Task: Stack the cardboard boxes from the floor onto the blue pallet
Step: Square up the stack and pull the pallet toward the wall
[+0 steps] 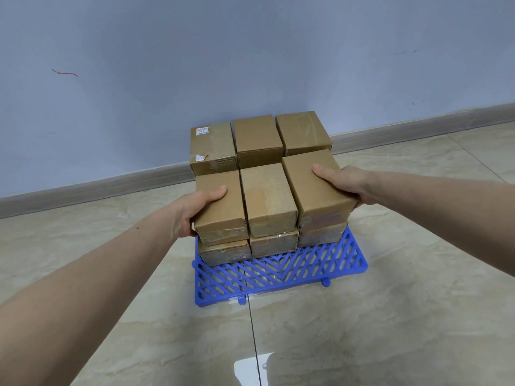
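In the head view we have both hands on the top layer of the cardboard boxes (267,188) stacked on the blue pallet (281,274). Our left hand (195,213) grips the near-left top box (220,207), thumb lying on its lid and fingers wrapped round its left side. Our right hand (342,185) grips the near-right top box (317,188) the same way from the right, thumb on top. That right box sits a little askew against its neighbours.

We judge the step to be squaring up the near row, pressing the outer boxes inward against the middle one. The next move calls for an even squeeze from both sides and then letting go, without tipping the top layer off the lower one.

Counting: six boxes show on top, three far and three near. Below the near row we see three more. Any under the far row are hidden. One pallet lies on the tiled floor (390,316) near the wall (250,51). No boxes show on the floor.
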Demonstrator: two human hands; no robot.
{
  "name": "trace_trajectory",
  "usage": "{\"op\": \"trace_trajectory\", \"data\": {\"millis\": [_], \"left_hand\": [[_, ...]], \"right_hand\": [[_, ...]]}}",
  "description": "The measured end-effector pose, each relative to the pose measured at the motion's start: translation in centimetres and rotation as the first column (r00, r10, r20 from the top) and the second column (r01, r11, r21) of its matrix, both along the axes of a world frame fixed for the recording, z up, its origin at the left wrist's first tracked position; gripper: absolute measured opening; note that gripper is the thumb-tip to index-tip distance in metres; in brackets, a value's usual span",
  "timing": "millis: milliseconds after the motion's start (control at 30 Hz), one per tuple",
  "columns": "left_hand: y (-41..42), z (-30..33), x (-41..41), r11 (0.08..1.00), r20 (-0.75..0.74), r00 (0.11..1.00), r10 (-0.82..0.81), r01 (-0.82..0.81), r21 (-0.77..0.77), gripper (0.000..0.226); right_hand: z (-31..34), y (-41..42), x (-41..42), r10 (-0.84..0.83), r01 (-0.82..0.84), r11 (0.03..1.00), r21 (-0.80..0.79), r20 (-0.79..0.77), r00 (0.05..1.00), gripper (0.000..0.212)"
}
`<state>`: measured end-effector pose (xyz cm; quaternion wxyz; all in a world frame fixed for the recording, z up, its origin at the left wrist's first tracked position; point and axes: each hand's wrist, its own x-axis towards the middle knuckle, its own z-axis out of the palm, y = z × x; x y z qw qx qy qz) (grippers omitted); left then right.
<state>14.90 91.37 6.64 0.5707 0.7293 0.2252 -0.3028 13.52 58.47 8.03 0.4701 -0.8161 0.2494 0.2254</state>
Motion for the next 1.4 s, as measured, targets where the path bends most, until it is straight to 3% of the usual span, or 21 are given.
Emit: {"op": "trace_trajectory", "data": {"millis": [767,1033,1133,1233,1400], "left_hand": [[0.0,0.7,-0.2,0.996,0.031,0.998,-0.054,0.052,0.072,0.078],[1.1,1.1,1.7,0.996,0.088,0.996,0.035,-0.042,0.083,0.147],[0.9,1.9,2.4,0.992,0.136,0.987,0.085,-0.097,0.084,0.13],[0.4,2.3,3.7,0.984,0.22,0.964,0.148,-0.167,0.069,0.118],[-0.4,2.5,6.3,0.951,0.483,0.86,0.163,-0.267,0.154,0.113]], "right_hand": [[-0.2,0.4,-0.2,-0.082,0.081,0.996,0.032,0.039,0.996,0.082],[0.9,-0.8,1.1,-0.097,0.11,0.992,-0.055,0.203,0.974,0.1],[1.4,-1.1,2.7,-0.072,0.118,0.983,-0.141,0.296,0.952,0.098],[2.0,-1.1,4.4,-0.072,0.135,0.976,-0.169,0.334,0.94,0.109],[1.9,-0.9,7.1,-0.02,0.086,0.978,-0.192,0.321,0.947,0.096]]}}
